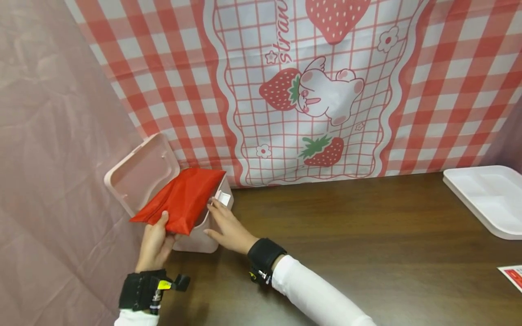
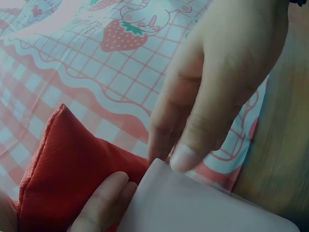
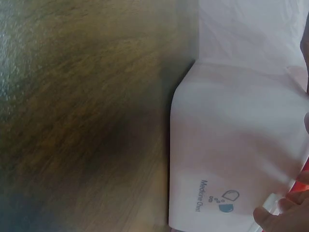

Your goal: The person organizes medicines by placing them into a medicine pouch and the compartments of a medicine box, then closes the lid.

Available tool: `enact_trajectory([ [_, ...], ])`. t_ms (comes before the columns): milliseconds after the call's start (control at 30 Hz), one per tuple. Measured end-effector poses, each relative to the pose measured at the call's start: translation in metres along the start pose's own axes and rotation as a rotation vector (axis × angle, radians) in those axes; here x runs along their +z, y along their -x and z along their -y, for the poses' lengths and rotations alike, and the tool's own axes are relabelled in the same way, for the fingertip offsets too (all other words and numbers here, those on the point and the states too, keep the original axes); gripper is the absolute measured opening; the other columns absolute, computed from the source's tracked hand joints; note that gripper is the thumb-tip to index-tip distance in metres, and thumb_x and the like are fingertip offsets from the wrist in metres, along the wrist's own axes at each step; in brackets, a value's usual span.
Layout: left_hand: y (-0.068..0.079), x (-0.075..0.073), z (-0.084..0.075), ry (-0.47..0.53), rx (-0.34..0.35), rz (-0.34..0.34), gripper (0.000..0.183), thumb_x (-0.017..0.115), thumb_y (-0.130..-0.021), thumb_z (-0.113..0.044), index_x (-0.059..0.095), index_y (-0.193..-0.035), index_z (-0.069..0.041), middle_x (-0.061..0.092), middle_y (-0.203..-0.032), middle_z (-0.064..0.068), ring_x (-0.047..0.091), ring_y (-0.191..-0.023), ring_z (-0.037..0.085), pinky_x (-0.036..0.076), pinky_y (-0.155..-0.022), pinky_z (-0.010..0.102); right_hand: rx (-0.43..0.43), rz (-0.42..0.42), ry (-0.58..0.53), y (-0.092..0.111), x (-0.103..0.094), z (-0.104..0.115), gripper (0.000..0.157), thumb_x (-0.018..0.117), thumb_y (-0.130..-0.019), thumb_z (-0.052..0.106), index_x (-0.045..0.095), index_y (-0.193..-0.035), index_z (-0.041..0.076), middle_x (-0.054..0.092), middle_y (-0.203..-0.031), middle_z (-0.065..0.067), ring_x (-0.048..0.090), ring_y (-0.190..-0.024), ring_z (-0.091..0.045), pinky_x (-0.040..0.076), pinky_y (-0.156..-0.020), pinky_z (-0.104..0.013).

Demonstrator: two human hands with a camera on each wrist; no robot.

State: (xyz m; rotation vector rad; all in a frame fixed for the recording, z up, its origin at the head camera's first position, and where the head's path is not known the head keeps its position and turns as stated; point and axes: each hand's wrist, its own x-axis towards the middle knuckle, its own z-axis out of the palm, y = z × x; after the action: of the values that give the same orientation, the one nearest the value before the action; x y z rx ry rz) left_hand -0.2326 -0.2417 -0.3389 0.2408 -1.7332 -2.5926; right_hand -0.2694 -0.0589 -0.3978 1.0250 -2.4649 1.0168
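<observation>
A pale pink medicine box (image 1: 195, 242) stands at the left of the table, its lid (image 1: 140, 174) swung up and back. Over its opening lies a red fabric pouch (image 1: 189, 194), tilted, covering most of the inside. My left hand (image 1: 155, 244) grips the near edge of this pouch, thumb on top and fingers underneath. My right hand (image 1: 230, 228) is at the box's right side, thumb and fingers to either side of the rim by the white latch (image 1: 223, 198). "Medicine Chest" lettering (image 3: 201, 195) shows on the box wall in the right wrist view.
A white divided tray (image 1: 489, 194) sits at the table's far right, with a red and white printed card (image 1: 514, 275) nearer the front edge. Behind the brown wooden table (image 1: 346, 235) hangs a strawberry-print checked cloth (image 1: 171, 81); a plain pink cloth (image 1: 53, 181) hangs at left.
</observation>
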Motion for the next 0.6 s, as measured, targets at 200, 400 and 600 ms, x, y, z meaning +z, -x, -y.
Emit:
enact_trajectory([
  [200, 0.001, 0.001, -0.001, 0.000, 0.002, -0.016, 0.028, 0.032, -0.098, -0.028, 0.030, -0.125, -0.018, 0.039, -0.116, -0.004, 0.054, -0.092, 0.005, 0.049, -0.074, 0.025, -0.004, -0.070, 0.102, -0.001, 0.006, 0.000, 0.063, 0.061, -0.087, 0.028, 0.036, -0.136, -0.002, 0.030, -0.145, -0.019, 0.028, -0.135, -0.028, 0.027, -0.110, -0.037],
  [400, -0.007, -0.004, 0.002, -0.078, 0.091, 0.051, 0.025, 0.038, -0.097, -0.031, 0.035, -0.116, -0.016, 0.050, -0.103, -0.004, 0.059, -0.085, 0.008, 0.050, -0.069, 0.027, -0.006, -0.169, 0.136, -0.003, 0.009, -0.003, 0.053, 0.063, -0.085, 0.027, 0.046, -0.129, 0.003, 0.036, -0.141, -0.019, 0.034, -0.132, -0.029, 0.032, -0.107, -0.039],
  [600, -0.013, -0.005, -0.006, -0.192, 0.076, 0.039, 0.038, 0.036, -0.098, -0.029, 0.029, -0.128, -0.009, 0.053, -0.096, -0.003, 0.062, -0.078, 0.007, 0.052, -0.065, 0.027, 0.008, -0.162, 0.119, -0.004, 0.010, -0.005, 0.050, 0.063, -0.085, 0.028, 0.048, -0.127, 0.006, 0.035, -0.142, -0.019, 0.033, -0.132, -0.028, 0.032, -0.107, -0.038],
])
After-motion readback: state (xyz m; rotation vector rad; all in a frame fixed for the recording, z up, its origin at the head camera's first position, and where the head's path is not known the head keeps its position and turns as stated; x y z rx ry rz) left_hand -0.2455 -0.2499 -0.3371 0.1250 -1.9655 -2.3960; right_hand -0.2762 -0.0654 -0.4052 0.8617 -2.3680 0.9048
